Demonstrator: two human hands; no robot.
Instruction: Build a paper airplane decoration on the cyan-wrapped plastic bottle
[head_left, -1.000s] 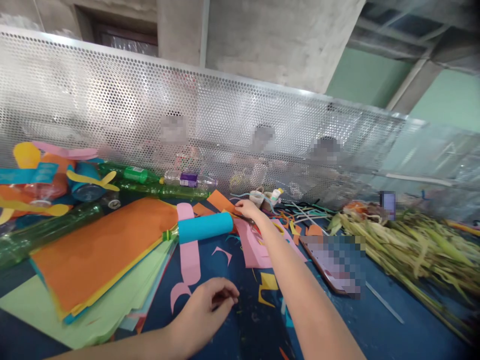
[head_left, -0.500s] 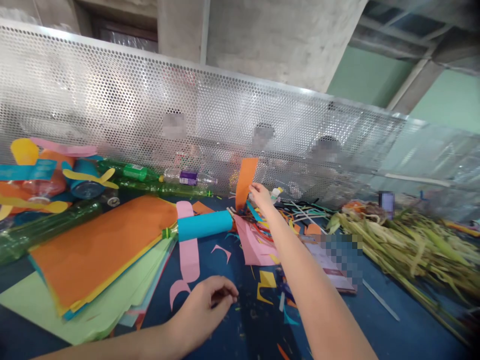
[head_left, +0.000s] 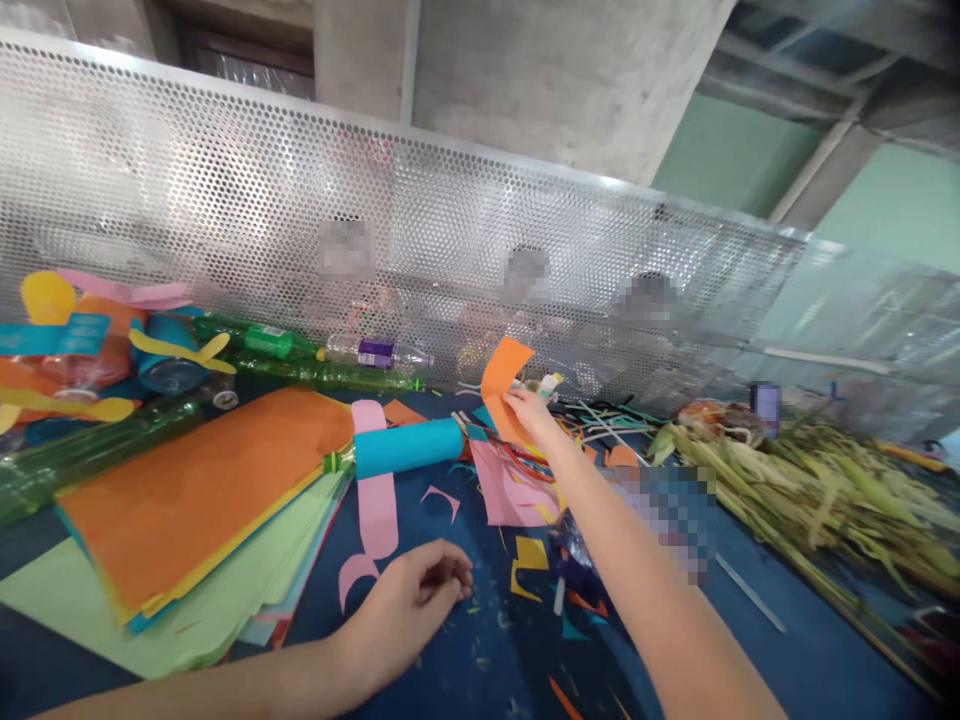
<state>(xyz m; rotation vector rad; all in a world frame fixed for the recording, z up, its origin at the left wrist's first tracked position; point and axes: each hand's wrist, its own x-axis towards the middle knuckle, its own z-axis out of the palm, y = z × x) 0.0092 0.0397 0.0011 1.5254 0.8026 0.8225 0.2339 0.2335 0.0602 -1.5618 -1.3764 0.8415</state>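
Over the scraps at the back middle, my right hand pinches a strip of orange paper, which bends to the right at its top. My left hand rests near the front of the table with its fingers loosely curled in, and nothing shows in it. Just beyond it lies a small bottle wrapped in blue paper, crossing over a long pink paper strip with rounded ends. Pink paper with cut edges lies under my right wrist. Scissors appear partly hidden beside the orange strip.
At left lies a stack of coloured paper, with a green bottle and paper-decorated bottles behind. Dry corn husks cover the right side. A perforated metal panel stands behind the table. Yellow scraps lie mid-table.
My right hand has lowered slightly and moved right with the orange strip, which now tilts and curves. My left hand has barely moved.
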